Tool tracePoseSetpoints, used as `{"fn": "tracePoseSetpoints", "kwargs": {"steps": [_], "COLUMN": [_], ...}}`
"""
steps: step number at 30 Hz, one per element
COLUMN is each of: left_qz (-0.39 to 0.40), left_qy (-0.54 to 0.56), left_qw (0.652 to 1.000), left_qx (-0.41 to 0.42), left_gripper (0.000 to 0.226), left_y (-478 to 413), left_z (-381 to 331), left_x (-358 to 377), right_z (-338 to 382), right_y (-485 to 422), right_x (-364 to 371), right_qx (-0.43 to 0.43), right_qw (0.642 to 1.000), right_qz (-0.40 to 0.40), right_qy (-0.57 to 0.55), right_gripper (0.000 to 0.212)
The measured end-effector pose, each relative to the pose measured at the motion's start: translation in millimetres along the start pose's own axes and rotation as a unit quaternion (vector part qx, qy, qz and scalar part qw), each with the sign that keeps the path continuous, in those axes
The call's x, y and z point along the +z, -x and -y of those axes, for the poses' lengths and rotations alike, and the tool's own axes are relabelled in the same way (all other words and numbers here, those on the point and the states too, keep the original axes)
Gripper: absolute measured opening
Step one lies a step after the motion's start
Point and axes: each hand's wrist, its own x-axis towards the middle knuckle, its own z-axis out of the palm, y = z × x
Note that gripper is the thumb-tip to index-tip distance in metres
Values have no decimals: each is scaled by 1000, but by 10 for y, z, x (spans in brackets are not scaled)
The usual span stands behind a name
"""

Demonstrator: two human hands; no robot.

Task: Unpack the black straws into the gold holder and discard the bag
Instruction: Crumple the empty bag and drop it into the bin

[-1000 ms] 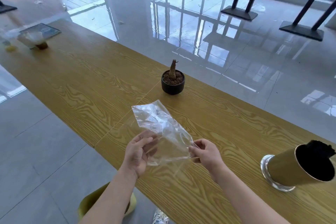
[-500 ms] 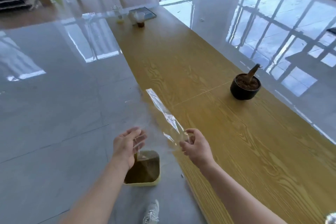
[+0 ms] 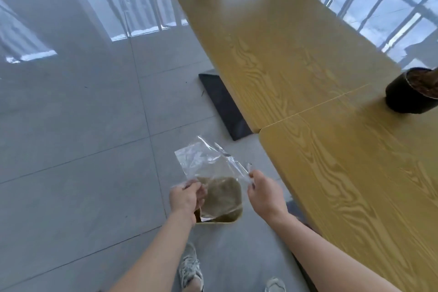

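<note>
- Head view: the clear bag [image 3: 208, 161] is held over the floor, beside the table [image 3: 308, 78] edge, stretched between both hands.
- The left hand [image 3: 186, 199] is closed on the bag's lower left corner, fingers curled and pinched on the film.
- The right hand [image 3: 264, 193] is pinched on the bag's right edge with thumb and fingertips; the remaining fingers are loosely bent.
- The bag appears empty: no straws are seen inside it.
- A yellow bin [image 3: 222, 204] is seen on the floor directly under the bag, partly viewed through the film; the bag is above it, and contact with its rim cannot be told.
- The gold holder and the straws are not in view, so their state cannot be confirmed here.
- A potted plant [image 3: 412, 92] is seen on the table at the right edge; cups stand at the far end.
- Judged progress: the unpacking is taken as done, since the bag is empty. What is left is the discard: the bag has yet to be released into the bin.
- A light film may drift when released, so a low drop is advisable.
</note>
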Motion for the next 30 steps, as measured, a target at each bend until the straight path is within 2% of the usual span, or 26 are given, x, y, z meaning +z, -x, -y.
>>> {"fn": "tracePoseSetpoints", "kwargs": {"steps": [6, 10, 13, 15, 18, 21, 24, 28, 30], "left_qz": [-32, -85, -110, -109, -114, -98, -97, -122, -142], "left_qy": [-81, -64, -30, -17, -8, 26, 16, -38, -163], "left_qw": [995, 986, 977, 970, 961, 950, 941, 943, 942], "left_qx": [-58, -125, -183, -218, -253, -295, -324, -307, -255], "left_gripper": [23, 17, 19, 19, 3, 30, 42, 35, 45], "left_y": [-931, -1535, -2025, -2304, -2713, -3095, -3327, -3373, -3306], "left_z": [594, 1181, 1613, 1848, 2080, 2248, 2336, 2401, 2446], "left_x": [-50, -29, 38, 95, 185, 235, 235, 186, 178], "right_z": [-306, -752, -1064, -1189, -1292, -1367, -1434, -1528, -1521], "right_y": [-505, -895, -1228, -1428, -1704, -1953, -2132, -2241, -2210], "right_x": [971, 1720, 2244, 2548, 2963, 3296, 3546, 3762, 3809], "right_qx": [33, -42, -95, -121, -158, -180, -187, -181, -169], "right_qw": [994, 970, 940, 919, 893, 884, 881, 883, 891], "right_qz": [37, 129, 194, 216, 228, 222, 224, 225, 211], "right_qy": [97, 200, 263, 306, 353, 371, 373, 370, 366], "right_gripper": [26, 18, 20, 17, 17, 24, 30, 38, 37]}}
